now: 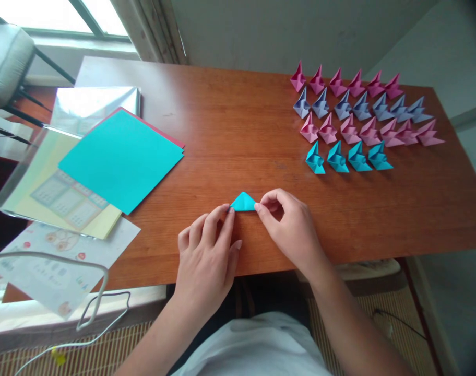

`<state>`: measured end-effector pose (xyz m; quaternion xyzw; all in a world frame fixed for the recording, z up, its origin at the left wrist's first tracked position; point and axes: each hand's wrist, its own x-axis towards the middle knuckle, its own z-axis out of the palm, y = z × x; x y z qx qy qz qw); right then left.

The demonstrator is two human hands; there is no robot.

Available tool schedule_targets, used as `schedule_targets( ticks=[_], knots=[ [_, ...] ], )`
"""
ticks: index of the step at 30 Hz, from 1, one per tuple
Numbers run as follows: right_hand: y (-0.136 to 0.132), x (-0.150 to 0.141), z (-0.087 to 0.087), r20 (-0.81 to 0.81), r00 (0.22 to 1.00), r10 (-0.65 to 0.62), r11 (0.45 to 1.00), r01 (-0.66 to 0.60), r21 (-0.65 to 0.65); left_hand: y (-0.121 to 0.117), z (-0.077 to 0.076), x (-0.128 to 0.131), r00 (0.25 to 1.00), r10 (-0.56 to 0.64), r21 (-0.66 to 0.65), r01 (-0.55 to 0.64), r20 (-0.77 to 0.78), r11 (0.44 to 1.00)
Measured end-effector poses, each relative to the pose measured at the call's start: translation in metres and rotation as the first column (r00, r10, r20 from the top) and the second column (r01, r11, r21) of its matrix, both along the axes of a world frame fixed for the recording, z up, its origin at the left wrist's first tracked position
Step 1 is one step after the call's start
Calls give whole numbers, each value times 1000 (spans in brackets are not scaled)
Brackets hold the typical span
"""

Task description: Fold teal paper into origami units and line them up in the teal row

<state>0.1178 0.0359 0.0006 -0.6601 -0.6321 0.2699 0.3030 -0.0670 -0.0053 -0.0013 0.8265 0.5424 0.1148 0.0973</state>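
A small turquoise folded paper triangle lies on the wooden table near its front edge. My left hand presses the triangle's left corner with its fingertips, the fingers held close together. My right hand pinches the right corner between thumb and forefinger. Both hands rest on the table.
Rows of finished folded pieces stand at the back right: pink, lavender-blue, pink and turquoise. A stack of square paper with a turquoise sheet on top lies at the left, over shiny packaging and printed sheets. A white cable hangs below.
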Motion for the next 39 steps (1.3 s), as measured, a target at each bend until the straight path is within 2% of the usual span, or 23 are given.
schedule_targets(
  ticks=[5, 14, 18, 21, 24, 28, 34, 39],
  knots=[
    [-2, -7, -2, -122, 990, -67, 998, 69, 12, -1, -1, -2, 999, -25, 40, 26, -27, 999],
    [-7, -5, -5, -267, 963, -22, 999, 32, 34, 7, 0, -3, 998, -25, 21, 23, 62, 1000],
    [-9, 0, -7, -445, 895, -35, 999, 32, -14, 16, 3, -6, 965, 6, -11, -3, 261, 1000],
    [-10, 7, -4, -616, 788, -8, 996, -47, -73, 26, 9, -8, 876, 83, -117, -31, 475, 993],
    [-11, 12, 3, -701, 713, 12, 993, -94, -78, 35, 16, -7, 797, 113, -247, 46, 593, 968],
    [-13, 16, 6, -729, 684, -21, 994, -62, -87, 40, 15, -3, 739, 146, -317, 96, 658, 944],
    [-15, 19, 1, -727, 684, -51, 995, -29, -97, 40, 11, -1, 786, 109, -331, 126, 608, 935],
    [-14, 19, -1, -737, 672, -63, 993, -35, -116, 40, 14, -1, 785, 76, -318, 159, 615, 935]
  ],
)
